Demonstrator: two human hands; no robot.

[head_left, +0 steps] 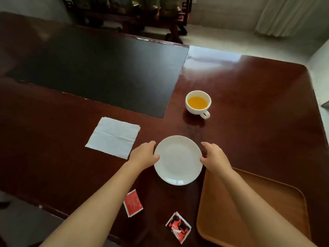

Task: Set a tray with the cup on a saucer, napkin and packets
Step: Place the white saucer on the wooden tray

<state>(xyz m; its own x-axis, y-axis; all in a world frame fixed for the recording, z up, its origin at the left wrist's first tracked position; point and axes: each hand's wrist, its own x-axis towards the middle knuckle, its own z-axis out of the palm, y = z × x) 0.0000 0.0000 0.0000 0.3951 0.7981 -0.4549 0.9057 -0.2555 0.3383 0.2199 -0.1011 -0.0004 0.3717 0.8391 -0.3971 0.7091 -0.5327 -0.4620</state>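
A white saucer point(178, 160) lies on the dark wooden table in the middle. My left hand point(143, 155) touches its left rim and my right hand point(214, 155) touches its right rim, fingers curled around the edge. A white cup point(198, 102) with orange liquid stands farther back, handle toward me. A white napkin point(114, 137) lies flat to the left. Two red packets lie near the front edge, one point(133, 203) under my left forearm's side and one point(178, 227) closer to me. A brown wooden tray point(277, 195) sits at the front right, partly under my right arm.
A large black mat point(99, 72) covers the table's back left. The table's right edge point(318, 111) curves along a pale floor. Dark wooden furniture point(151, 16) stands beyond the table's far side.
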